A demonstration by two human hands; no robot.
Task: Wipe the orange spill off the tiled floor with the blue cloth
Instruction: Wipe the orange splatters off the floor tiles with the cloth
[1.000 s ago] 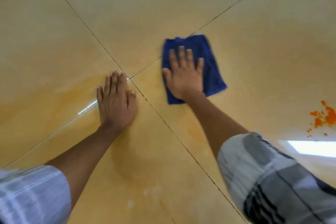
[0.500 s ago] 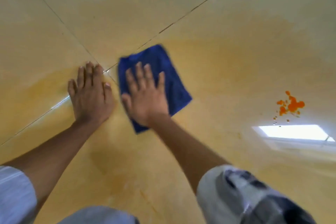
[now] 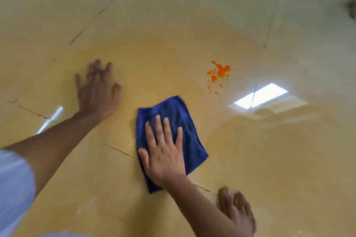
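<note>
The right hand point(image 3: 163, 152) presses the blue cloth point(image 3: 173, 140) flat with straight, spread fingers, and the orange spill point(image 3: 218, 74) lies ahead of these fingertips and to their right, apart from the cloth, farther from the flat, empty left hand point(image 3: 97, 92).

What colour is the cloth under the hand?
Dark blue: the cloth under the right hand, seen in the head view.

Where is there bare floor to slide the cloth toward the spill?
Bare tile runs between the cloth and the spill, and between the left hand and the spill. Nearest the person it is crowded: the right hand presses the cloth, toes beside.
</note>
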